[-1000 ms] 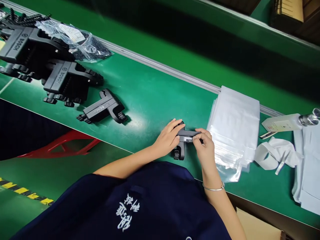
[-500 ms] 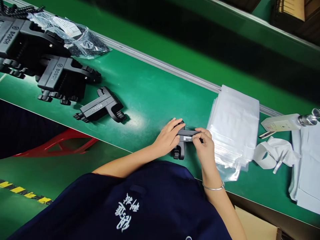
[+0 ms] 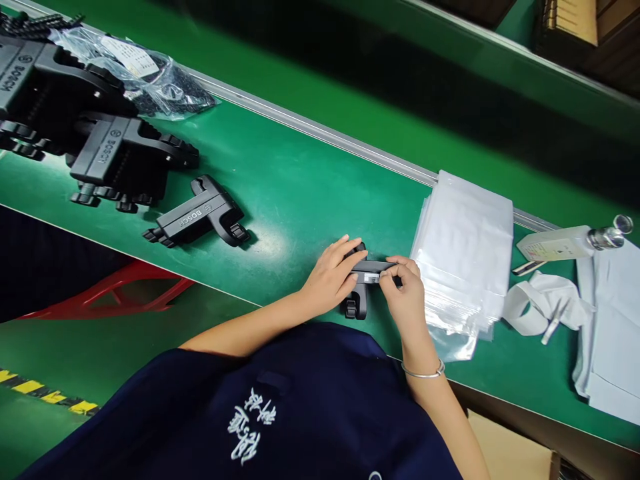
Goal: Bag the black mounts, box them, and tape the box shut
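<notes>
Since half a second ago the right hand has edged its fingertips slightly leftward along the black bracket, toward the left hand; otherwise both hands hold position. Left hand: fingers laid over the bracket's left end, grip closed on the part. Right hand: thumb and forefinger pinched on the bracket's top bar at a small white label (print too small to read); a metal bangle sits on that wrist. Bracket location: on the green counter, near its front edge, lower leg pointing toward the person, just left of a stack of clear plastic bags. Further left on the counter lies a single black bracket marked BOSCH, apart from a group of like brackets and a clear bag of small black parts at the far left. Right of the bag stack: a clear bottle with a metal cap, lying on its side, a white strip, tweezers and white sheets.
</notes>
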Action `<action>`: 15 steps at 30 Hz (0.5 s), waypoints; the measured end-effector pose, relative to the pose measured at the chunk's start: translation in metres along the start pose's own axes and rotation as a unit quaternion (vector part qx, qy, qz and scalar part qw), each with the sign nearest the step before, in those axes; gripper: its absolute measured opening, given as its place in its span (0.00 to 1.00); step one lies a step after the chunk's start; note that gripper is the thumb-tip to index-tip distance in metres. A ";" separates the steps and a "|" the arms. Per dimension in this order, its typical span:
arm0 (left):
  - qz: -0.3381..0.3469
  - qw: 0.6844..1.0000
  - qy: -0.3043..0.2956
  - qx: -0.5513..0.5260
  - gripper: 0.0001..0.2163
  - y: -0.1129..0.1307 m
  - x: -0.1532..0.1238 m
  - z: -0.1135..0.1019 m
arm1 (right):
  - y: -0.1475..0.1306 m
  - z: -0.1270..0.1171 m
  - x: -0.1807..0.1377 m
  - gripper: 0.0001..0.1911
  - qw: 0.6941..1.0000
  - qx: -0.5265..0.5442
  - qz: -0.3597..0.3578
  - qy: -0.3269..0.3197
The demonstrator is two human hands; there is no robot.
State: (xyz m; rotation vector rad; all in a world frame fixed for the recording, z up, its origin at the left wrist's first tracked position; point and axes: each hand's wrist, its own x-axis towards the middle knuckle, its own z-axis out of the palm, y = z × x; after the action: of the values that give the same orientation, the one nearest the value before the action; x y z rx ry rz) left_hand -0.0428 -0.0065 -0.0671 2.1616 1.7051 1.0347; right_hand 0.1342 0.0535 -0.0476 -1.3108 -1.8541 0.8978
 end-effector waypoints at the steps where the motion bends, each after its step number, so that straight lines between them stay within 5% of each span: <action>1: 0.035 0.999 0.001 0.019 0.18 0.000 -0.001 -0.002 | 0.000 0.000 0.000 0.07 1.000 -0.003 -0.006 0.000; 5: 0.158 0.984 -0.033 0.079 0.15 -0.005 -0.005 -0.009 | 0.000 0.001 0.000 0.08 1.000 -0.014 -0.018 0.003; 10: 0.168 0.975 -0.074 0.122 0.15 -0.009 -0.001 -0.015 | 0.013 -0.018 0.002 0.05 0.998 0.056 -0.004 -0.034; 15: 0.182 0.966 -0.126 0.135 0.15 -0.014 0.009 -0.026 | 0.029 -0.046 0.004 0.26 0.988 0.032 -0.054 -0.141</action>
State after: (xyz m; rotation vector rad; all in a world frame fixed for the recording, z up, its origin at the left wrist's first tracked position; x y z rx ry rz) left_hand -0.0688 -0.0008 -0.0520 2.7183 1.4340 0.5826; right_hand 0.1856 0.0716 -0.0472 -1.0770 -2.0701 1.1202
